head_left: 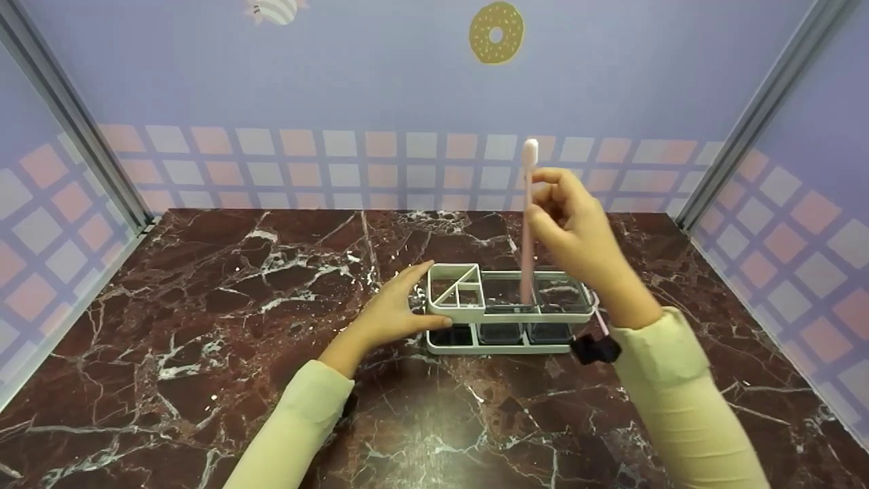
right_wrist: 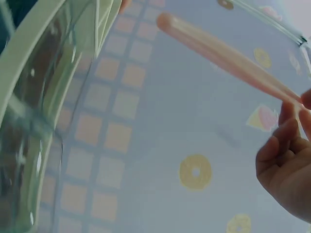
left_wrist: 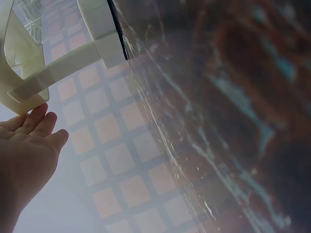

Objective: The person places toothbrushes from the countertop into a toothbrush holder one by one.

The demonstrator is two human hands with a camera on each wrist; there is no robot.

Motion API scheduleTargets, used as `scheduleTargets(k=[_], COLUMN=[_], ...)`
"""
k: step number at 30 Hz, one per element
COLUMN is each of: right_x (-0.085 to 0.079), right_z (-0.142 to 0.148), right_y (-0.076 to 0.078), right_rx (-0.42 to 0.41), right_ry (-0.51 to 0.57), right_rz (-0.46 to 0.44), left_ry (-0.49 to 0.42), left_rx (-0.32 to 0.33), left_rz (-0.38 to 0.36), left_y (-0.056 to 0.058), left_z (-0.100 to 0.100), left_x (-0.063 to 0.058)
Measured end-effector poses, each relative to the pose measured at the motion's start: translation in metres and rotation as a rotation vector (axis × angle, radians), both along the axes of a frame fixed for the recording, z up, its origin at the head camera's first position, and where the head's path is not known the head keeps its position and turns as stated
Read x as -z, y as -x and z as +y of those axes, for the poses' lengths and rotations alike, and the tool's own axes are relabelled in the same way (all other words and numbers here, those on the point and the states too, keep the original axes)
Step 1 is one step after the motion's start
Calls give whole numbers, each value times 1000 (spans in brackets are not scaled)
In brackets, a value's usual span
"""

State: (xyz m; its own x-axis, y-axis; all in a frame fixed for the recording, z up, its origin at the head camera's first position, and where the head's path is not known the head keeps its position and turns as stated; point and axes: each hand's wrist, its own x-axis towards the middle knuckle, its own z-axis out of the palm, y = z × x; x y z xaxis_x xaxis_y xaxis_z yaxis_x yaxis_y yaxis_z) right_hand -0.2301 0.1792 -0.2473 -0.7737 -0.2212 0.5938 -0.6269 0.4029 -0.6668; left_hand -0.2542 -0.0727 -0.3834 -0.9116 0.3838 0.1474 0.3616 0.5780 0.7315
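A pale pink toothbrush (head_left: 527, 238) with a white head stands upright, head end up, pinched between the thumb and fingers of my right hand (head_left: 577, 221). Its lower end overlaps a clear bin in the upper tier of a two-tier white organizer (head_left: 512, 316). In the right wrist view the rounded handle end of the toothbrush (right_wrist: 218, 53) points toward the organizer (right_wrist: 24, 53). My left hand (head_left: 387, 316) holds the organizer's left end, thumb at the front and fingers toward the back corner. The left wrist view shows those fingers (left_wrist: 41, 126) touching the upper tier's corner.
The organizer has a divided white section (head_left: 456, 288) at upper left and several clear or dark compartments. A small black object (head_left: 597, 348) is by its right end, near the right sleeve. Patterned walls (head_left: 380, 88) enclose the dark red marble table (head_left: 258, 326).
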Motion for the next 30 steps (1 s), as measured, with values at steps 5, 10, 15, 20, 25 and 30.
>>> scheduleTargets(k=[5, 10, 15, 20, 25, 30], right_x=[12, 28, 43, 59, 73, 84], right_z=[-20, -34, -43, -48, -51, -54], right_y=[6, 14, 21, 26, 26, 26], right_rx=[-18, -16, -23, -21, -1, 12], right_ry=[120, 165, 157, 133, 97, 29], right_rz=[51, 93, 138, 135, 98, 96], left_ry=[1, -8, -12, -12, -23, -34], left_rx=[2, -1, -6, -8, -9, -10], left_rz=[4, -2, 3, 8, 6, 12], left_y=[-1, -1, -1, -1, -1, 0], left_z=[0, 1, 2, 1, 0, 0], left_x=[0, 0, 1, 1, 2, 2])
